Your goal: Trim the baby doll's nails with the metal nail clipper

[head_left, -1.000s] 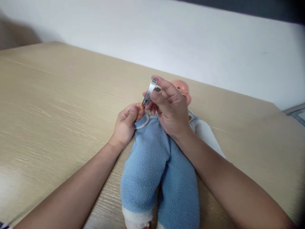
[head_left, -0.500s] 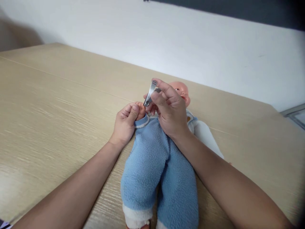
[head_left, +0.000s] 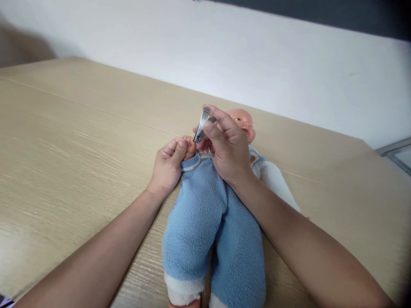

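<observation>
A baby doll [head_left: 242,122] lies on its back, its head at the far end and its body in blue fleece [head_left: 208,222] with white cuffs. My left hand [head_left: 168,164] pinches the doll's small pink fingers [head_left: 189,147], which stick out of a blue cuff; they could be toes, the picture does not settle it. My right hand [head_left: 226,147] holds a steel nail clipper [head_left: 202,125] between thumb and fingers. The clipper's jaws sit right at the doll's fingertips. That hand hides part of the doll's chest.
The doll lies on a light wood-grain table [head_left: 80,149] with a seam running across it. Behind the table stands a white wall [head_left: 289,72] with a dark band above it. A grey metal frame [head_left: 396,154] shows at the right edge.
The hands and clipper hold nearly the same pose on the doll. The whole view has shifted slightly, with the doll's head sitting a little further left.
</observation>
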Tool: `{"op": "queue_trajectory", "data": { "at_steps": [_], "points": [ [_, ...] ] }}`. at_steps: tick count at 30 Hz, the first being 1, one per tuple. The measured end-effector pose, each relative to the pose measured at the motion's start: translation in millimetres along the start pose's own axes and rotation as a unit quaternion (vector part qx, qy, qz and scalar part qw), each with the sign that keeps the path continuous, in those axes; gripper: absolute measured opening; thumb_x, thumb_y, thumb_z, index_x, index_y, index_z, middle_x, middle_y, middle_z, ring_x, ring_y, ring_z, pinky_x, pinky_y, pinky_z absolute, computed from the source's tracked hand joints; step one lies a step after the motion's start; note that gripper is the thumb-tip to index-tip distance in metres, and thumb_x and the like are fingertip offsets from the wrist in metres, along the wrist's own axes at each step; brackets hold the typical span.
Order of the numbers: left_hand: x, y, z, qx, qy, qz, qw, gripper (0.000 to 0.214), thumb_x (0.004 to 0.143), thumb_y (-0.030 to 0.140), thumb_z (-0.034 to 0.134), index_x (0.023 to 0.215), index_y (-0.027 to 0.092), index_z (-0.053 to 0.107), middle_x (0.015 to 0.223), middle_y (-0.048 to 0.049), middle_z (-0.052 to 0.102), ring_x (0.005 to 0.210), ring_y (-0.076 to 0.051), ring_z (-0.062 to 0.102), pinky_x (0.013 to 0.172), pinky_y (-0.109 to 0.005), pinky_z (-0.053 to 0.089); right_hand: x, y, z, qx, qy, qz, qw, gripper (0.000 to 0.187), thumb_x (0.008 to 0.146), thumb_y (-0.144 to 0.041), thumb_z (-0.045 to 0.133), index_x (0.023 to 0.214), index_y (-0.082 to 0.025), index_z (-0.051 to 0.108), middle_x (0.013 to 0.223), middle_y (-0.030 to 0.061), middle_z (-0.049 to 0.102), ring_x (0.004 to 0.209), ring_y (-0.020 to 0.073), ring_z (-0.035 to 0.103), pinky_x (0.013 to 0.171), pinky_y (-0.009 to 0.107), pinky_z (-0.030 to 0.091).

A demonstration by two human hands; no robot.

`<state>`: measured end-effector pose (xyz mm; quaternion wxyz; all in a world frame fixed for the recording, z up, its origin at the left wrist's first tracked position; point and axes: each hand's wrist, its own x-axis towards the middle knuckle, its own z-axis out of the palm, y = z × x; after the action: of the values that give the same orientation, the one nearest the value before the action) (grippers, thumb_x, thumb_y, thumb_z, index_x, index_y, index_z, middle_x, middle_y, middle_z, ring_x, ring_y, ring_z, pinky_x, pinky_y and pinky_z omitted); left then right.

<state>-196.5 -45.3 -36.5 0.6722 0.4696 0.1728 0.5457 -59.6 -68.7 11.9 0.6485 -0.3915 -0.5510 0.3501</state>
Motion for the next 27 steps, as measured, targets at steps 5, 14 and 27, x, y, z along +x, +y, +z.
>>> {"op": "queue_trajectory", "data": {
  "at_steps": [5,14,27],
  "points": [
    [0.5,-2.3,-0.2,0.015,0.009,-0.001,1.0,0.045,0.09,0.063,0.078,0.088,0.019,0.076,0.089,-0.0039,0.072,0.081,-0.016,0.065,0.08,-0.03,0.053,1.4,2.5,-0.5,-0.01,0.008,0.002,1.0,0.049,0.091,-0.056,0.079,0.131,-0.03,0.067,0.086,-0.0017,0.075,0.061,0.0105,0.062,0.056,0.025,0.053],
    [0.7,3.4,3.2,0.052,0.002,0.02,0.998,0.05,0.093,0.066,0.074,0.074,0.019,0.068,0.074,-0.0004,0.058,0.068,-0.013,0.049,0.069,-0.028,0.043,2.6,5.6,-1.2,-0.001,0.027,0.02,0.999,0.05,0.093,-0.059,0.076,0.132,-0.03,0.064,0.082,-0.0011,0.073,0.061,0.0113,0.06,0.057,0.025,0.052],
    [-0.2,-5.9,-2.2,0.027,0.006,0.004,1.0,0.037,0.092,0.056,0.079,0.111,0.023,0.079,0.11,-0.0065,0.077,0.103,-0.021,0.07,0.1,-0.034,0.053,3.9,6.3,-1.2,0.024,0.044,0.052,0.997,0.053,0.09,-0.057,0.079,0.132,-0.027,0.064,0.088,0.0016,0.075,0.06,0.0117,0.06,0.054,0.026,0.05]
  ]
}}
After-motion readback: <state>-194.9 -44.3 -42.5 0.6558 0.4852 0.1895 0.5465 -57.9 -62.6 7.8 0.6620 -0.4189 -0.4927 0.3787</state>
